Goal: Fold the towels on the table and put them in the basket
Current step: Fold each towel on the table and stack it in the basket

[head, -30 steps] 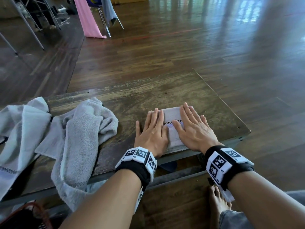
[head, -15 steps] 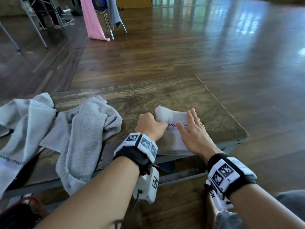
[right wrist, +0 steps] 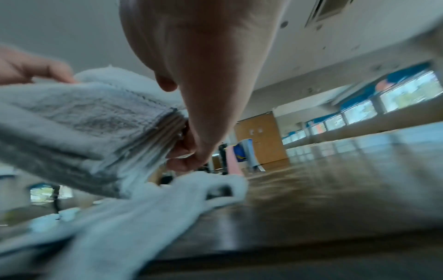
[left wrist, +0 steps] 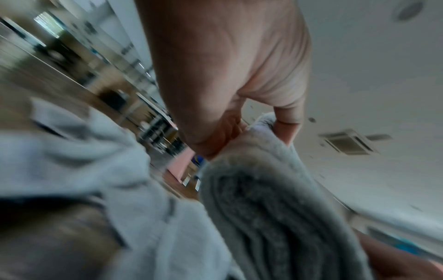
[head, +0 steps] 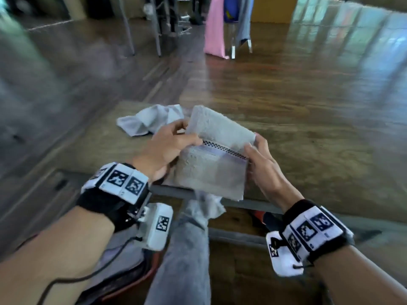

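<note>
A folded grey towel [head: 217, 159] with a checkered stripe hangs in the air over the near edge of the wooden table [head: 319, 155]. My left hand [head: 184, 137] grips its left end with the thumb on top. My right hand [head: 253, 150] grips its right end. In the left wrist view the thumb and fingers pinch the stacked layers of the folded towel [left wrist: 275, 208]. The right wrist view shows fingers [right wrist: 184, 151] curled under the folded towel [right wrist: 84, 117]. A crumpled loose towel [head: 149, 122] lies on the table behind it. A dark basket with a reddish rim [head: 152, 269] sits low beside my leg, mostly hidden.
More grey towel cloth [head: 204, 208] hangs over the table's front edge, above my leg in grey jeans [head: 182, 249]. Across the wooden floor stand metal chair legs [head: 130, 29] and a chair draped with pink cloth [head: 214, 29]. The picture is blurred by motion.
Both hands went from pressing the folded towel flat on the table to gripping its ends and lifting it off. The head view has swung left and closer.
</note>
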`<state>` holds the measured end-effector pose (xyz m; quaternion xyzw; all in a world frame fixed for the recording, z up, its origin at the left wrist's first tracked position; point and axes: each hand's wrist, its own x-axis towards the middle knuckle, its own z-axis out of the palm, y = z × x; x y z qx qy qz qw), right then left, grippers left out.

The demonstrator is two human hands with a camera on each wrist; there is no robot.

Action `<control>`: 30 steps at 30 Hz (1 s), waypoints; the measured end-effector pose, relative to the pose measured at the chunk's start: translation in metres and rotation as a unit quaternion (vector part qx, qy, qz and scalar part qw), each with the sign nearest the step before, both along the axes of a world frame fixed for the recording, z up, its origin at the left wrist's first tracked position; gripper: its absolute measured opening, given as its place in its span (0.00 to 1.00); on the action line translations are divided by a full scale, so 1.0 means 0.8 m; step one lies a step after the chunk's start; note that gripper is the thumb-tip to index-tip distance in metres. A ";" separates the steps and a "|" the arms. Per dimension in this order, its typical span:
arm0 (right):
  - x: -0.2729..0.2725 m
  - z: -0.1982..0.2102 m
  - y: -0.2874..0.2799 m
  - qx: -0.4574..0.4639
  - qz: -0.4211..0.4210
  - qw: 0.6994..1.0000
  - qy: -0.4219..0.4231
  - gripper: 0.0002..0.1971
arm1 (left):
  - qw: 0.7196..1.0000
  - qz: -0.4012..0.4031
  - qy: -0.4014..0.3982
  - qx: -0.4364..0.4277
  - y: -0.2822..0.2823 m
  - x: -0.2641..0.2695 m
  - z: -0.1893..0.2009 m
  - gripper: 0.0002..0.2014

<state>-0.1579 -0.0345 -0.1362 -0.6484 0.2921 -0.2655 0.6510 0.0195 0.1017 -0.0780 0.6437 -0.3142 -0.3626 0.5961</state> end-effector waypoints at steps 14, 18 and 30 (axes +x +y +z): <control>0.320 -0.057 0.273 -0.051 0.291 0.953 0.070 0.30 | 0.929 0.349 0.118 0.048 0.373 0.211 -0.125 0.18; 0.359 -0.121 0.315 -0.048 0.333 0.930 0.150 0.22 | 0.894 0.422 0.110 0.101 0.406 0.228 -0.208 0.16; 0.390 -0.330 0.375 0.008 0.405 0.827 0.390 0.19 | 0.851 0.305 0.104 0.413 0.423 0.248 -0.418 0.07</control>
